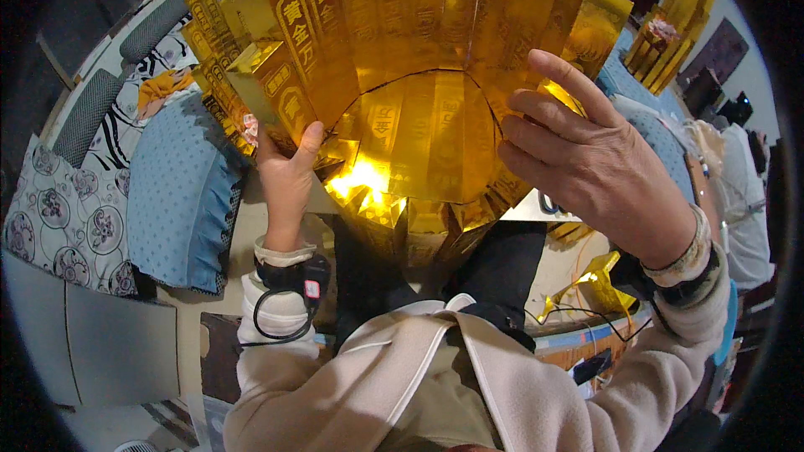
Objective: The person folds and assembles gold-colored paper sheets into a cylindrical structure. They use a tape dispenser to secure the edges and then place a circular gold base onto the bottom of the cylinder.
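A large tub-like form built of shiny gold cardboard boxes (419,17) stands upright before me, with a flat gold floor (427,130) inside a dark curved seam. My left hand (285,176) grips a box at its near left side, thumb on the inner face and fingers mostly hidden behind it. At the right inner wall, my right hand (578,142) has its fingers apart, the index finger raised above the others. A bright gold patch (561,96) shows between those fingers; whether they touch it I cannot tell. Light glares off the near left edge.
To the left lies a sofa with a blue ruffled cover (180,192) and an orange cloth (163,90). Another gold box construction (670,33) stands far right. Low on the right are a loose gold piece (607,285) and a dark cable (599,314).
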`<state>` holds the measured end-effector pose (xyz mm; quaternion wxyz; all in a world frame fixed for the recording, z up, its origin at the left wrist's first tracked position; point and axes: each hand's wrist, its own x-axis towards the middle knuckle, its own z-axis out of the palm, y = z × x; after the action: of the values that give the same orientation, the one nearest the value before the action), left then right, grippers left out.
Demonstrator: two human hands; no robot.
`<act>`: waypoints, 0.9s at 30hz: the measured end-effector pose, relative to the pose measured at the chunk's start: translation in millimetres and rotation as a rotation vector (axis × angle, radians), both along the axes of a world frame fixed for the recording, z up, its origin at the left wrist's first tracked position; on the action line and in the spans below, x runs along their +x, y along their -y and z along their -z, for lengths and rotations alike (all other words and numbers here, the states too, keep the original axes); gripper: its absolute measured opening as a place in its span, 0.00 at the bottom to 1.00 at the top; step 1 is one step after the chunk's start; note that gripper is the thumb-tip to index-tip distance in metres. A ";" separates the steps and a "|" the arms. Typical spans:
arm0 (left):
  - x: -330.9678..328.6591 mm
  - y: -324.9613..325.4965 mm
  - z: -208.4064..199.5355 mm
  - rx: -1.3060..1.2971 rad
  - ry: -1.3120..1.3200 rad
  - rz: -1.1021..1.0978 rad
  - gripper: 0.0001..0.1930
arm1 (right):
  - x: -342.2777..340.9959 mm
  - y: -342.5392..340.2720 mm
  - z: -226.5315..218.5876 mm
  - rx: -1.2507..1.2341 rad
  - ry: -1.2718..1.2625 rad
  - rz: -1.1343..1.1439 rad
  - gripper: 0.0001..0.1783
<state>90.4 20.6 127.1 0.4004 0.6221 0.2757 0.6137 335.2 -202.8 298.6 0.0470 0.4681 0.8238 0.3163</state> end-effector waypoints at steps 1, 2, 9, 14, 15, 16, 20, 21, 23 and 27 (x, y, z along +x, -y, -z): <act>1.2 -0.1 -0.3 0.040 0.010 0.006 0.27 | -1.2 1.6 -1.4 -0.018 -0.018 0.001 0.18; 2.5 -0.5 -0.4 0.006 0.006 0.032 0.29 | -2.9 1.6 -1.8 -0.032 -0.037 -0.006 0.18; 0.1 2.0 2.4 0.015 -0.115 0.048 0.42 | -17.5 6.0 0.3 -0.017 -0.017 0.037 0.20; -1.6 10.5 1.2 0.012 -0.010 0.131 0.35 | -17.1 7.1 6.4 0.007 -0.040 0.065 0.20; -1.7 12.1 0.8 -0.003 -0.017 0.143 0.33 | -16.7 7.4 7.0 0.013 -0.027 0.065 0.20; -1.8 12.9 0.5 -0.026 -0.017 0.154 0.31 | -16.5 7.3 7.7 0.016 -0.017 0.066 0.21; -1.1 13.8 0.6 -0.030 0.044 0.192 0.26 | -16.4 6.5 8.1 0.029 0.016 0.065 0.20; -1.1 13.6 0.4 -0.033 0.042 0.187 0.26 | -16.2 5.9 7.9 0.041 0.023 0.057 0.20; -1.1 14.3 -0.2 -0.059 0.032 0.173 0.25 | -16.6 6.5 7.8 0.041 0.024 0.061 0.20; 1.2 20.1 -1.9 0.003 -0.005 0.110 0.23 | -16.7 7.9 8.0 0.020 -0.003 0.076 0.21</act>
<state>91.6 0.5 129.0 0.4320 0.6384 0.2415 0.5895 318.4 -210.6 290.6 0.0531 0.5000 0.8023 0.3217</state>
